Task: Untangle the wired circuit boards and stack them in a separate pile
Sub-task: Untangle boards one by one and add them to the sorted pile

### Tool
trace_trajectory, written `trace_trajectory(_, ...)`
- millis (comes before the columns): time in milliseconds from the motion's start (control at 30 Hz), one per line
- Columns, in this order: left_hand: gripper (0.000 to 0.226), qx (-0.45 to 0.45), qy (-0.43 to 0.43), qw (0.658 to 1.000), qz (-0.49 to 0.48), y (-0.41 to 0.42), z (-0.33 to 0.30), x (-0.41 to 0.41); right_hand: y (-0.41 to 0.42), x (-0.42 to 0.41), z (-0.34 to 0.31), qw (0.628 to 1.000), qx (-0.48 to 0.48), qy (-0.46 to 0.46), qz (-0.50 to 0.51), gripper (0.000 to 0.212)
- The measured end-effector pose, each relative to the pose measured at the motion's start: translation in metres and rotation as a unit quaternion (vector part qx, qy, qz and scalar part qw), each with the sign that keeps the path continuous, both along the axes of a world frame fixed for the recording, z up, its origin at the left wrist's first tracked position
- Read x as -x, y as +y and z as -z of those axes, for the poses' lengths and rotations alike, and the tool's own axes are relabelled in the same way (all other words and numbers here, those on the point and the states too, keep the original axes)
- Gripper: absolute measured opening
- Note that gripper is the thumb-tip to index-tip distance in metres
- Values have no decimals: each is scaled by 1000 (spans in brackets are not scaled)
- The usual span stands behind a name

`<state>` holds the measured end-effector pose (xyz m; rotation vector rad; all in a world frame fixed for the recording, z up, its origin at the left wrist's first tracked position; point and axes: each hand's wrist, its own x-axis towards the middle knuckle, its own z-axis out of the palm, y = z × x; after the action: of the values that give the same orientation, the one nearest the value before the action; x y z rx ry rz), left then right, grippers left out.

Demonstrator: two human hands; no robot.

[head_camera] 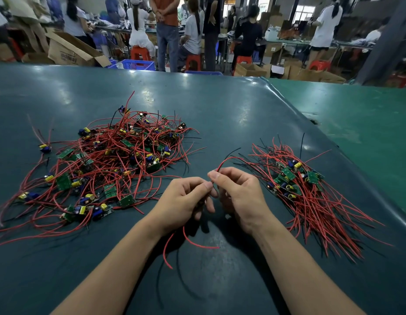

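Pinching red wire (pixel 222 163) | left hand (pixel 186 200), right hand (pixel 239 195) | fingertips meeting

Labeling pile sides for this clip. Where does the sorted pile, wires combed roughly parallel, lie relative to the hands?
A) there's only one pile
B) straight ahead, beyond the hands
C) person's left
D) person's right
D: the pile with aligned wires lies to the right of the right hand, while the tangled heap spreads to the left of the left hand.

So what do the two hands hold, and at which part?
Both hands, left and right, pinch thin red wires along their length; no board is visible in them.
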<state>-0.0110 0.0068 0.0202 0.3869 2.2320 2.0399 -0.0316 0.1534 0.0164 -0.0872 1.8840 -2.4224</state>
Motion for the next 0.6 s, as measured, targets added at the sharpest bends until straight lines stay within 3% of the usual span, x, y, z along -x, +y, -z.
trace_trajectory(167,36,-12,-20,999,25,-2,-1,-1,3,12,-1,988,35,9,149,20)
trace_trajectory(300,34,-14,-22,998,51,-3,-1,-2,7,17,-3,978,60,-4,197,26)
trace_trajectory(467,27,-26,-18,998,54,-4,-2,-3,12,16,-9,973,192,-103,75,37)
trace_trajectory(600,26,-25,-19,998,55,-5,-1,-3,16,13,-11,973,200,-104,43,37)
